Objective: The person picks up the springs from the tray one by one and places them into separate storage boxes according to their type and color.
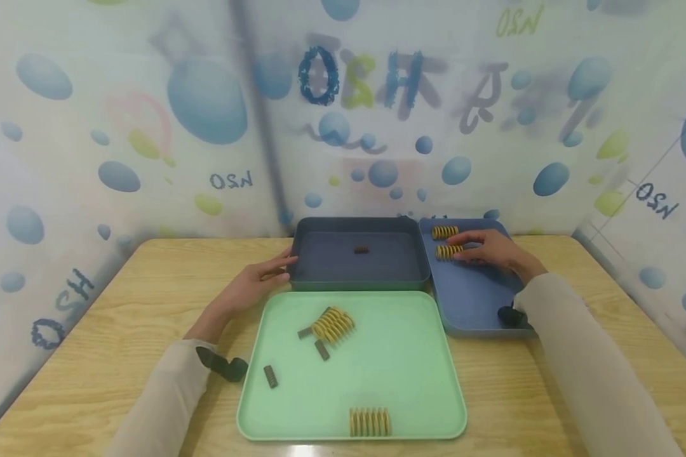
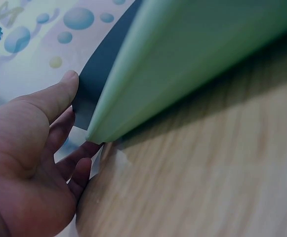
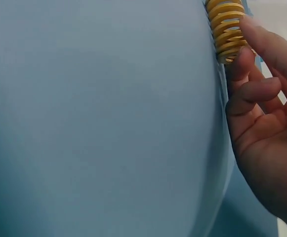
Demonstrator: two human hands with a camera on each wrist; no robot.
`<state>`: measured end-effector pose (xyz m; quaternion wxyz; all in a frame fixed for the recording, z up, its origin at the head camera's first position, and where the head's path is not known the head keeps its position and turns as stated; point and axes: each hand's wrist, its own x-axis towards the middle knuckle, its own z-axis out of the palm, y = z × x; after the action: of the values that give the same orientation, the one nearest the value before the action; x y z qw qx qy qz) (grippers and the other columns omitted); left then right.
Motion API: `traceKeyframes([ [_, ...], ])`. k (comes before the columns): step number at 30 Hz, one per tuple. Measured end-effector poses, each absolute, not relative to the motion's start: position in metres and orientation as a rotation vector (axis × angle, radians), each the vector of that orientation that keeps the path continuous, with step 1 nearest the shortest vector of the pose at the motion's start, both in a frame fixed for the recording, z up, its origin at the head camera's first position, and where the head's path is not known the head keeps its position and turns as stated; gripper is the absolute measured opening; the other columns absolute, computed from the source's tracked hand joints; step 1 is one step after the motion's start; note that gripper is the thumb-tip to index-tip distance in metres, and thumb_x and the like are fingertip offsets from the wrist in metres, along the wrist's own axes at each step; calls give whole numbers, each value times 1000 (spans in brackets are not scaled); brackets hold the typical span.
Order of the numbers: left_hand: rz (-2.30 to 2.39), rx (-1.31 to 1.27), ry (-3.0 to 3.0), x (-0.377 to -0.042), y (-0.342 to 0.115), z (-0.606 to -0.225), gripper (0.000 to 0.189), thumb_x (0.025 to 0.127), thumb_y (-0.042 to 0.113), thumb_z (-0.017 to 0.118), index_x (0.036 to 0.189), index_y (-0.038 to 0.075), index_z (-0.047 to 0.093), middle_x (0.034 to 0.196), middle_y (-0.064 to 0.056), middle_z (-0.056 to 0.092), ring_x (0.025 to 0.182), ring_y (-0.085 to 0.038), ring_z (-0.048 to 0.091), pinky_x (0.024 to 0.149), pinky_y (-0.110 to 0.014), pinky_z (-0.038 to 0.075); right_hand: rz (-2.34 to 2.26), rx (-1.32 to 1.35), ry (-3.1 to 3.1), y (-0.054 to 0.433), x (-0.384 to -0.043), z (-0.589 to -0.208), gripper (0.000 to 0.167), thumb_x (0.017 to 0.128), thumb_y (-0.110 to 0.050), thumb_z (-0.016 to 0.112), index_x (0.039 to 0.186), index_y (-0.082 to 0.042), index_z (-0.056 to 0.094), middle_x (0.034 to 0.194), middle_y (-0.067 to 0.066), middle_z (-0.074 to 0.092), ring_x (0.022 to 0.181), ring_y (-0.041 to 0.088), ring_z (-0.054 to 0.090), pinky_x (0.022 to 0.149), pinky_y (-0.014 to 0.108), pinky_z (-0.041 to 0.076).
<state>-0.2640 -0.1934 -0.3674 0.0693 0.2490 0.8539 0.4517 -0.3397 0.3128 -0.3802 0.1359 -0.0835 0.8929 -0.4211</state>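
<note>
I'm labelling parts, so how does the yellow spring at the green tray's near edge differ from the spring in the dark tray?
The yellow spring looks clearly larger than the dark spring. The yellow spring is golden; the dark spring is brownish. The yellow spring shares the green tray with others, while the dark spring lies alone in the dark tray. Both are coils on their sides.

Behind a wooden table [image 1: 148, 279] hangs a backdrop [image 1: 343, 171], perhaps cloth, with blue ovals [image 1: 208, 101].
</note>
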Motion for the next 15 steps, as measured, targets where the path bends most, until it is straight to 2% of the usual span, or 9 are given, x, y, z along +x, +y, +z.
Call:
traceKeyframes([
  [7, 1363, 736, 2575, -266, -195, -372, 44, 99, 12, 54, 141, 2, 46, 154, -11, 27, 142, -30, 20, 110, -52, 21, -1230, -273, 2586, 313, -338, -370, 53, 87, -37, 71, 132, -13, 57, 137, 11, 50, 110, 29, 53, 90, 43, 45],
  [15, 1352, 763, 2611, -285, -206, -399, 45, 98, 27, 56, 142, 16, 49, 154, 6, 29, 141, -16, 21, 111, -46, 23, -1273, -347, 2606, 301, -336, -347, 56, 92, -41, 63, 137, -11, 52, 135, 14, 51, 101, 32, 54, 80, 39, 46],
])
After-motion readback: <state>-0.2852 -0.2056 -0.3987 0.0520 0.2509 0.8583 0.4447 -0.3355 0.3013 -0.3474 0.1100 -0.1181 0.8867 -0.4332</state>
